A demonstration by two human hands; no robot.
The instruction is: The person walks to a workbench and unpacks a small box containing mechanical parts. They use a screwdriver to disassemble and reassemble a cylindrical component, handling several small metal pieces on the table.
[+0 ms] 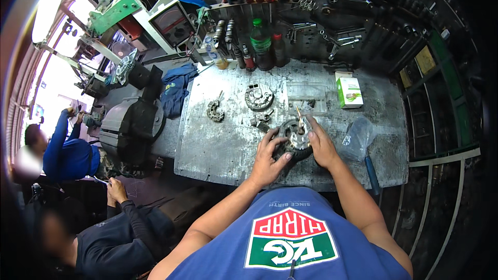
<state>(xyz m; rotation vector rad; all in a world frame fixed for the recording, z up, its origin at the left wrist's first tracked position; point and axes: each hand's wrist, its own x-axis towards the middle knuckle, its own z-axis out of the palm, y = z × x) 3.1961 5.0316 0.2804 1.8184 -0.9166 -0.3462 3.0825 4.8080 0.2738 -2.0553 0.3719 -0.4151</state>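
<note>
Near the front middle of the bench I have a round, dark metal alternator part [290, 145] between my hands, with a thin copper-coloured piece sticking up from it. My left hand [271, 159] grips its left side, fingers over the top and thumb at the near edge. Against the right side curls my right hand [322, 144], its fingertips partly hidden. Just beyond lie a small spring [263, 126] and a small metal fitting [258, 119]. Farther off sits a round alternator housing [259, 97], and left of it a curved, C-shaped metal piece [214, 111].
On the right are a green-and-white box [349, 92], a clear plastic bag [358, 137] and a blue-handled tool [372, 175] over the bench edge. Bottles [261, 41] line the back. A blue cloth [176, 88] lies left. Two people [72, 150] work at the left.
</note>
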